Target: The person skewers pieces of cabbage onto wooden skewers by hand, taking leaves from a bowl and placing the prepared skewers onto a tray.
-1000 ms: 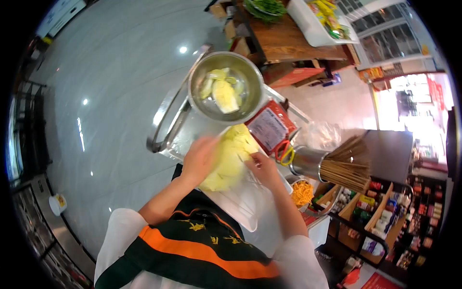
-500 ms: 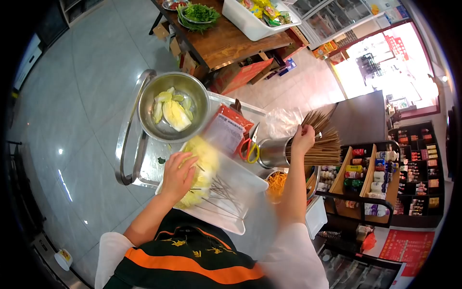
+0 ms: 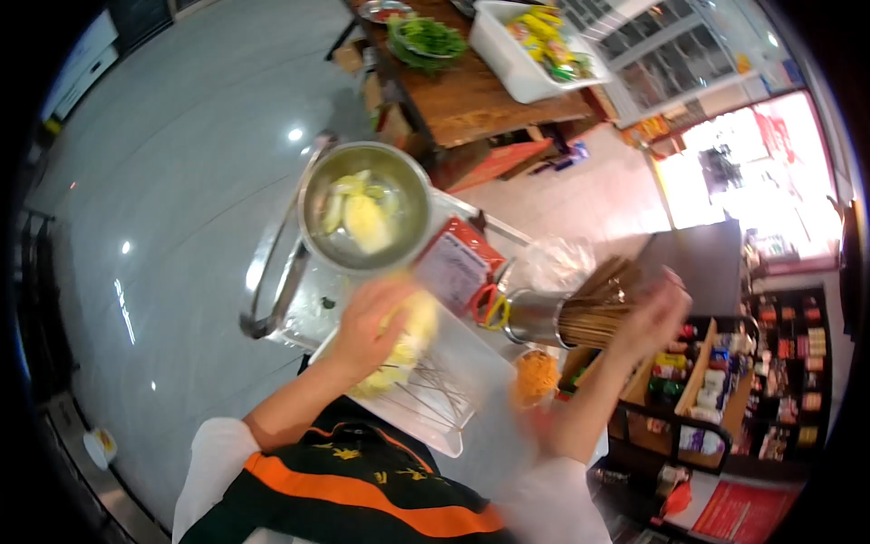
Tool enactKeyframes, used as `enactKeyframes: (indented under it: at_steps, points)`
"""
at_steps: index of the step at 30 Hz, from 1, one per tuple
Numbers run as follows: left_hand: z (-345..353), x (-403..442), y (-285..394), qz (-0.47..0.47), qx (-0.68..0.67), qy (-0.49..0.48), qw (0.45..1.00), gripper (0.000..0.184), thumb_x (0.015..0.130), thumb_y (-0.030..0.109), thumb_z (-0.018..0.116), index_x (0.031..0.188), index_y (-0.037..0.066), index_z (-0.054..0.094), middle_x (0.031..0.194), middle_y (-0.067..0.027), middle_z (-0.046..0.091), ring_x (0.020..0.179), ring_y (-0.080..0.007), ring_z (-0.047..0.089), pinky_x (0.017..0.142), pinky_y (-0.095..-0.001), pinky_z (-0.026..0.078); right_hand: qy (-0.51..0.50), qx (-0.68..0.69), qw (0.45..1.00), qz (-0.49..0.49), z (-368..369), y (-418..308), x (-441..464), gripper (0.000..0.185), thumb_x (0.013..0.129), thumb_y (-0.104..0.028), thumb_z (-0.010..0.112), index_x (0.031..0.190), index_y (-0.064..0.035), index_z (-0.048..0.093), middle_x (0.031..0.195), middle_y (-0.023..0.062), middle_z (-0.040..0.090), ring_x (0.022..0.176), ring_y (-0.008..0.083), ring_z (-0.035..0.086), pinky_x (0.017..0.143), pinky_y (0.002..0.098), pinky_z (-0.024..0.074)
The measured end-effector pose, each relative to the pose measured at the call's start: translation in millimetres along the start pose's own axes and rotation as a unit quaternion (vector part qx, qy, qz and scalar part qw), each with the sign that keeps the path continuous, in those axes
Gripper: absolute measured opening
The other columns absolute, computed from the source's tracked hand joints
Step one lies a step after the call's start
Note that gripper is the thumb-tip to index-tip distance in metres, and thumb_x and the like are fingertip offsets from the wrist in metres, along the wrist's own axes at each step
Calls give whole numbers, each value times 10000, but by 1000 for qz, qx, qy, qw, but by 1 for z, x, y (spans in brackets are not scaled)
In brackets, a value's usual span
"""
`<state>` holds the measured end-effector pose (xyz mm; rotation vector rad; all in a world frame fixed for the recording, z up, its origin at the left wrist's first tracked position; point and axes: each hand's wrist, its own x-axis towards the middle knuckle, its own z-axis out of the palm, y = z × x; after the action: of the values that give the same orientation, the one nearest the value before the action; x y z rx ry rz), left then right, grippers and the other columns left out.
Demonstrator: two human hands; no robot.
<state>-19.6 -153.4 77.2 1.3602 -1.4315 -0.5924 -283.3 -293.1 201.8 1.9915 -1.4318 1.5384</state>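
My left hand (image 3: 376, 322) is closed around pale yellow cabbage leaves (image 3: 410, 340) over a white tray (image 3: 444, 442). Several thin skewers (image 3: 435, 394) lie in the tray beside the leaves. Blurred by motion, my right hand (image 3: 657, 313) is raised at the right end of a bundle of brown skewers (image 3: 594, 322); whether it holds one is too smeared to tell. The bundle stands in a tilted-looking metal canister (image 3: 535, 317). Behind the tray, a steel bowl (image 3: 317, 245) contains more cabbage pieces (image 3: 367, 222).
A red package (image 3: 458, 263) and scissors with red and yellow handles (image 3: 491, 308) lie by the canister. Orange shreds (image 3: 536, 374) fill a small bowl. A metal cart (image 3: 294, 308) bears these. Beyond is a wooden table (image 3: 471, 118) with greens (image 3: 430, 38) and a white bin (image 3: 526, 86).
My right hand went from the cabbage to the skewer bundle, then moved outward to the bundle's right end. My left hand now wraps round the leaves. The camera view has shifted.
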Motion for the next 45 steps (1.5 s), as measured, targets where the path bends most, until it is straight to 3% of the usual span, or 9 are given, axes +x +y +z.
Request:
enactKeyframes:
  at_steps: [4,10,14,20,26,28,31,38,45]
  points:
    - [-8,32,46,37,-63,5,997,386,802,48,515,1185,33,472,1076,-125,534,910,-257,535,808,-324,411,-53,244,966,71,10,-107,0,183,909,-91,387,903,29,525,701,44,499,575,78,457,520,184,367]
    - [-30,24,14,-192,-135,70,969,369,870,93,427,1239,67,427,752,-65,541,619,-116,488,612,-249,415,-426,552,621,358,146,-142,-70,216,888,-120,405,939,34,548,727,68,547,590,105,542,566,240,432]
    - [-56,-23,-41,-307,-90,72,945,340,898,144,392,1228,80,446,582,5,378,533,-72,360,504,-230,335,-487,228,842,47,268,-68,-181,203,826,-243,540,884,-55,587,761,104,576,607,212,562,570,300,448]
    - [-63,-46,-72,-364,-91,133,917,312,902,175,403,1182,67,488,574,9,369,528,-74,357,506,-218,323,-549,-95,831,16,302,-98,-231,300,680,-332,677,777,-73,560,903,113,563,812,273,566,683,386,444]
    - [-56,-41,-89,-346,-73,145,924,292,902,189,410,1149,73,514,603,-14,433,550,-87,415,539,-226,363,-595,-38,803,-4,294,-123,-229,281,653,-227,683,833,-55,554,857,113,568,817,287,566,679,393,459]
    - [-57,-36,-88,-399,-46,82,912,294,896,196,411,1144,59,492,956,-162,599,857,-258,598,740,-315,445,-591,-66,804,-13,292,-126,-227,219,659,-204,668,795,-67,565,833,115,575,809,285,569,669,392,460]
    - [-51,-34,-93,-393,-47,83,915,295,893,207,413,1134,59,499,950,-163,600,835,-277,600,723,-332,451,-630,-88,772,-18,295,-120,-226,152,664,-164,641,752,-59,576,782,117,596,762,294,580,657,398,461]
    - [-48,-37,-95,-380,-39,80,921,278,901,200,406,1115,67,524,743,-92,563,647,-161,513,628,-259,406,-614,253,702,257,295,-53,-204,164,739,-191,620,802,-46,576,709,49,587,625,156,555,590,275,449]
    - [-26,-38,-106,-338,-42,67,938,281,883,221,411,1098,80,522,980,-181,576,905,-358,544,742,-395,440,-497,435,533,529,278,-45,-156,102,862,-167,498,923,-85,503,827,23,590,684,115,573,580,281,469]
